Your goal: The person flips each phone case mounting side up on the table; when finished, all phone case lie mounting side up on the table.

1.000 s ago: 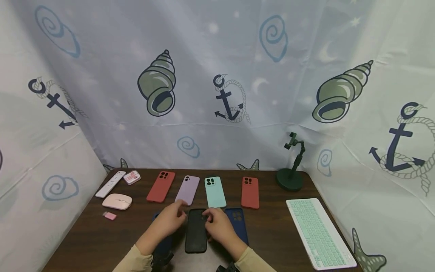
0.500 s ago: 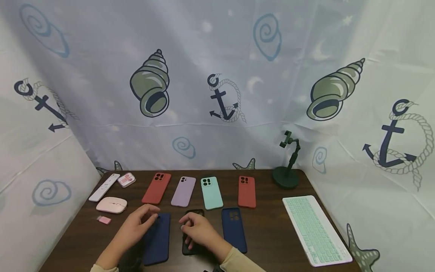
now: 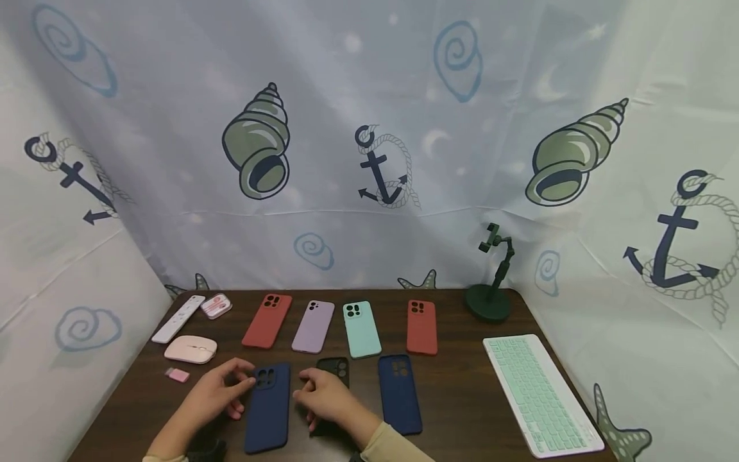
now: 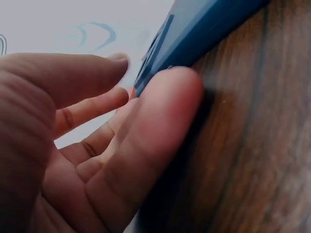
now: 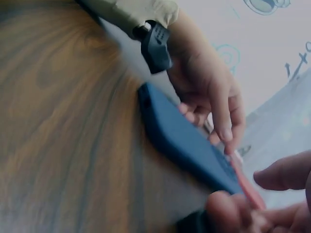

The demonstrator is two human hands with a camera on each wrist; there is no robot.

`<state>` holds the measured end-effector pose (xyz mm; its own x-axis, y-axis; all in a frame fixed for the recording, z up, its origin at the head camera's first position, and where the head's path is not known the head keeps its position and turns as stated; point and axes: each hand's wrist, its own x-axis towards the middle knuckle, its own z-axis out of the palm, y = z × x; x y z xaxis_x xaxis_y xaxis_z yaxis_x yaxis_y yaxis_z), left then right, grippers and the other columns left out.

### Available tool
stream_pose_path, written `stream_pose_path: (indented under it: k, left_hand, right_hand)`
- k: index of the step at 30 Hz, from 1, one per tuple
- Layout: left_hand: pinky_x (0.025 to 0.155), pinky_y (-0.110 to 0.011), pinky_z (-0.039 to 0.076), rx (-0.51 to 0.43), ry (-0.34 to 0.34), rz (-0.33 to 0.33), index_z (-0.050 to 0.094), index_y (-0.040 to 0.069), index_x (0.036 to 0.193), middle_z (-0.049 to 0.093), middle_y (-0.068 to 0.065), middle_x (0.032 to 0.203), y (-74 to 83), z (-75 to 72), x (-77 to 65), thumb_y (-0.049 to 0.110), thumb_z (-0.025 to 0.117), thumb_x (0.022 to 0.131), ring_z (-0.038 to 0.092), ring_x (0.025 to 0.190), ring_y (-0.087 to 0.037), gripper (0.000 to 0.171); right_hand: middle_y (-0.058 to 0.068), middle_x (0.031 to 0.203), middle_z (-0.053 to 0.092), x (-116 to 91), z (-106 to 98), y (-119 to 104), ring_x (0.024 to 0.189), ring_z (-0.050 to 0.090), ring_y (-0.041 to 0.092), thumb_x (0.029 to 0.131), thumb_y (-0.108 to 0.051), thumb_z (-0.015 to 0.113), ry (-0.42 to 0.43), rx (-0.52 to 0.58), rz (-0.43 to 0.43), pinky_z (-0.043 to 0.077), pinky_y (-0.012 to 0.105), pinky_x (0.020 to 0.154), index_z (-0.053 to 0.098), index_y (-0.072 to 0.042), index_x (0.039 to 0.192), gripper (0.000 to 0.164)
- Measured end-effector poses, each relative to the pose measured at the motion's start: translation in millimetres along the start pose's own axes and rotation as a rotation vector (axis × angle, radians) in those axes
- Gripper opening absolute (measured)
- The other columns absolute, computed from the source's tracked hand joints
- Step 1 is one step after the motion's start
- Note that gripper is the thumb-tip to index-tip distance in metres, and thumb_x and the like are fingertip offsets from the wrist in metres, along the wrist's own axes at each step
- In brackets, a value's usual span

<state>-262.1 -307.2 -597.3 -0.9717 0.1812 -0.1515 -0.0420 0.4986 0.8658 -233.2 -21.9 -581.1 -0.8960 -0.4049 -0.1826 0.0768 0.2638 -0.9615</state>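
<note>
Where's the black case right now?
In the head view, the black case lies low and left of centre, between the left blue case and the right blue case, partly hidden by the right hand.

Left hand [image 3: 216, 391] backed off from near the black phone case [image 3: 335, 364], across the left blue phone case [image 3: 267, 417], to that one's left edge; its camera cutout [image 3: 265, 377] got uncovered. Right hand [image 3: 330, 394] slid left over the black case, off its top-right corner, exposing the camera end.
</note>
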Motion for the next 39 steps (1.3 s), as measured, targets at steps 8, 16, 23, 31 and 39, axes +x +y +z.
stream_pose_path:
  k: [8, 16, 23, 31, 39]
  left_hand:
    - [0.057, -0.044, 0.060, -0.085, -0.087, 0.011, 0.059, 0.007, 0.129, 0.062, -0.018, 0.109, 4.3, 13.9, 8.1, 0.021, 0.078, 0.090, 0.072, 0.064, -0.027, 0.047]
    - [0.058, -0.043, 0.060, -0.116, -0.063, -0.020, 0.059, 0.007, 0.131, 0.060, -0.018, 0.112, 1.2, 15.1, 5.3, 0.023, 0.079, 0.089, 0.072, 0.066, -0.027, 0.050]
    - [0.057, -0.042, 0.060, -0.101, -0.067, 0.009, 0.062, 0.011, 0.129, 0.061, -0.018, 0.114, 2.5, 16.2, 7.3, 0.025, 0.077, 0.090, 0.072, 0.065, -0.026, 0.045]
    - [0.057, -0.042, 0.060, -0.098, -0.074, 0.003, 0.062, 0.011, 0.130, 0.062, -0.018, 0.113, 2.3, 17.5, 7.3, 0.025, 0.076, 0.091, 0.072, 0.065, -0.026, 0.044]
    - [0.058, -0.041, 0.060, -0.097, -0.077, 0.009, 0.061, 0.011, 0.131, 0.060, -0.019, 0.115, 1.6, 17.0, 8.0, 0.025, 0.076, 0.092, 0.072, 0.066, -0.025, 0.044]
  right_hand:
    - [-0.007, 0.086, 0.063, 3.0, -2.0, 16.9, 0.043, 0.055, 0.013, 0.096, -0.017, 0.067, 0.017, -0.024, -0.064, 0.052, 0.036, 0.041, 0.066, -0.012, 0.131, 0.035]
    - [-0.005, 0.087, 0.066, 3.8, -0.3, 21.4, 0.043, 0.054, 0.013, 0.097, -0.016, 0.067, -0.009, 0.028, -0.081, 0.052, 0.036, 0.040, 0.064, -0.010, 0.134, 0.038]
    - [-0.003, 0.087, 0.066, 4.3, -2.1, 21.1, 0.044, 0.055, 0.013, 0.096, -0.016, 0.067, -0.015, 0.052, -0.103, 0.052, 0.035, 0.040, 0.063, -0.007, 0.135, 0.040]
    - [-0.007, 0.089, 0.068, 3.4, -1.0, 22.6, 0.043, 0.055, 0.012, 0.096, -0.018, 0.067, -0.003, 0.024, -0.102, 0.051, 0.034, 0.040, 0.063, -0.009, 0.135, 0.040]
    - [-0.005, 0.089, 0.068, 2.3, -2.2, 16.8, 0.043, 0.055, 0.012, 0.096, -0.019, 0.067, 0.005, 0.038, -0.105, 0.045, 0.032, 0.035, 0.064, -0.012, 0.132, 0.036]
